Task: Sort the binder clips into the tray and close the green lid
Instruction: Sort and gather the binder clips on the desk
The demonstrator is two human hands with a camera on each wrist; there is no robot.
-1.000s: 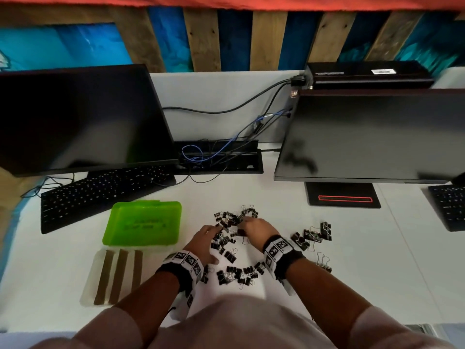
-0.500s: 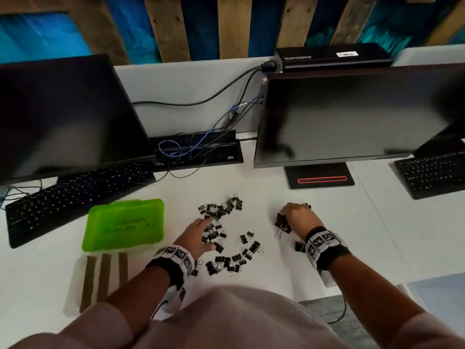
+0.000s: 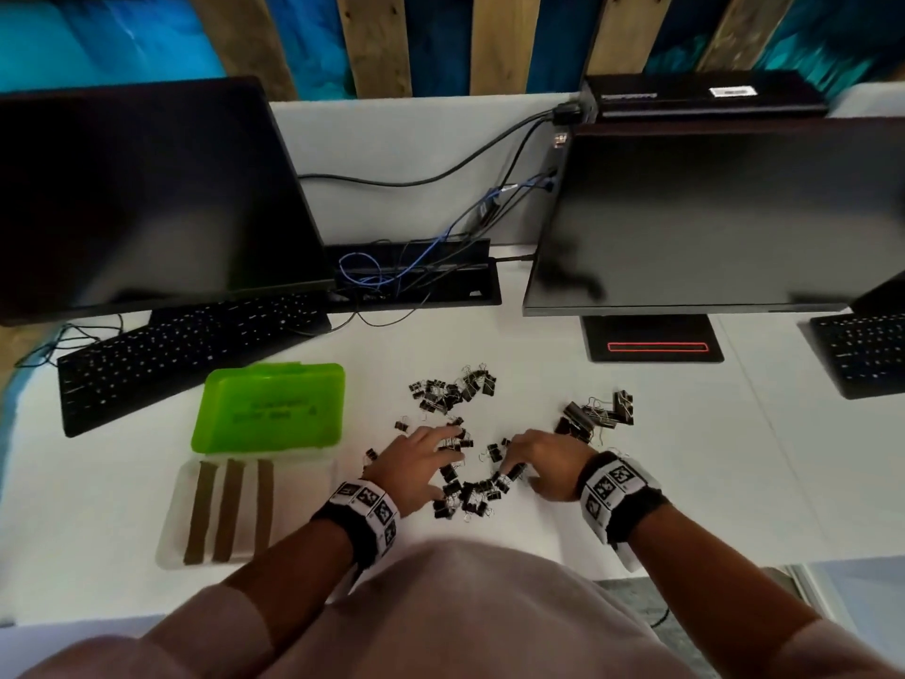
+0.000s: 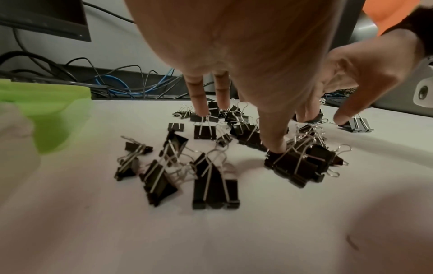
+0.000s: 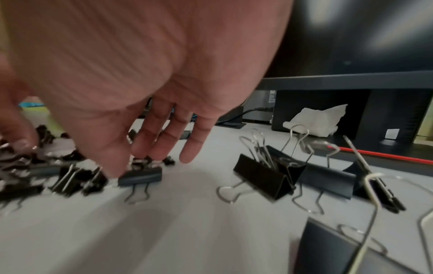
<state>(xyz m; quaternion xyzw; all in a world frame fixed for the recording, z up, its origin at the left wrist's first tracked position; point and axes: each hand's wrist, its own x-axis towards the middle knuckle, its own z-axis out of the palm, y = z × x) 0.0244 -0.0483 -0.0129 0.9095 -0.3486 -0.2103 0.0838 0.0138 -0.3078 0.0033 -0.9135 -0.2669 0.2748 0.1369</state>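
Observation:
Black binder clips lie loose on the white desk in three heaps: a far heap (image 3: 453, 392), a right heap of larger clips (image 3: 597, 414) and a near heap (image 3: 470, 492). My left hand (image 3: 426, 458) lies over the near heap with spread, straight fingers (image 4: 201, 109) touching clips (image 4: 293, 163). My right hand (image 3: 538, 458) reaches down beside it, fingers extended, one fingertip (image 5: 114, 172) on a small clip (image 5: 140, 178). Neither hand holds anything. The clear tray (image 3: 306, 512) with three brown strips sits at the left, its green lid (image 3: 267, 409) lying open behind it.
A black keyboard (image 3: 186, 350) and a monitor (image 3: 147, 198) stand behind the lid. A second monitor (image 3: 710, 213) with its stand (image 3: 654, 345) is at the back right, a cable box (image 3: 416, 281) between them. Larger clips (image 5: 264, 178) lie right of my right hand.
My right hand has come back left from the right heap to the near heap. My left hand has stayed on the clips in the middle.

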